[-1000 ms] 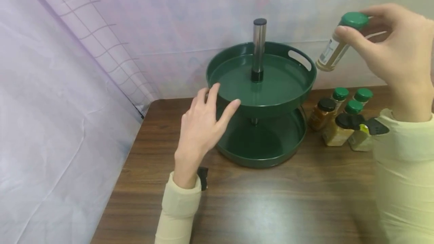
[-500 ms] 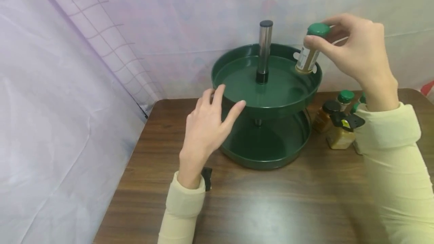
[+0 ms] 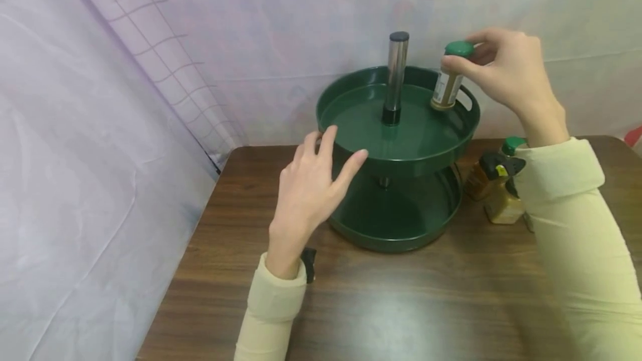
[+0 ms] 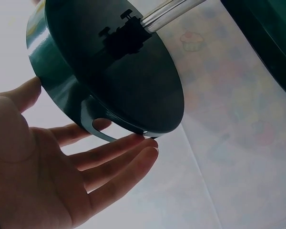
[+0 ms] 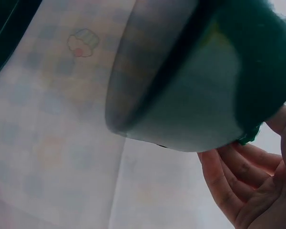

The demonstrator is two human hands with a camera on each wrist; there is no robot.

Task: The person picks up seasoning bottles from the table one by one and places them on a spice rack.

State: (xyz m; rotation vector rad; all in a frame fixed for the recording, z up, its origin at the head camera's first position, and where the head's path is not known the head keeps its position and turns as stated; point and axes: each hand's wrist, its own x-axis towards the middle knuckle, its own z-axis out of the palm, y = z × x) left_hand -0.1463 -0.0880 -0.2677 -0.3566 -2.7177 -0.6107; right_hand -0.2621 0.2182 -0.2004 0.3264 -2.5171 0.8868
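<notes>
Between the thumb and fingers of my right hand (image 3: 516, 74) is a spice jar (image 3: 445, 91) with a green cap, tilted slightly, its base over the right side of the upper tray (image 3: 401, 167). That dark green round tray forms the top of a two-tier stand; its lower tray (image 3: 391, 244) rests on the table. A shiny metal pole (image 3: 396, 74) rises through the middle. My left hand (image 3: 306, 188) is at the left rim, and in the left wrist view its extended fingers (image 4: 114, 183) lie along the rim by a handle slot. The tray wall hides most of the jar in the right wrist view.
Right of the stand several more spice jars cluster: a reddish-brown one (image 3: 478, 183), a pale yellow one (image 3: 504, 209) and a green-capped one (image 3: 514, 144), partly behind my right sleeve (image 3: 562, 183). Pale cloth (image 3: 281, 15) hangs behind the brown wooden table (image 3: 241, 210).
My right hand has carried the spice jar leftward and down, from beyond the stand's right edge to over the upper tray. The left hand stays at the rim.
</notes>
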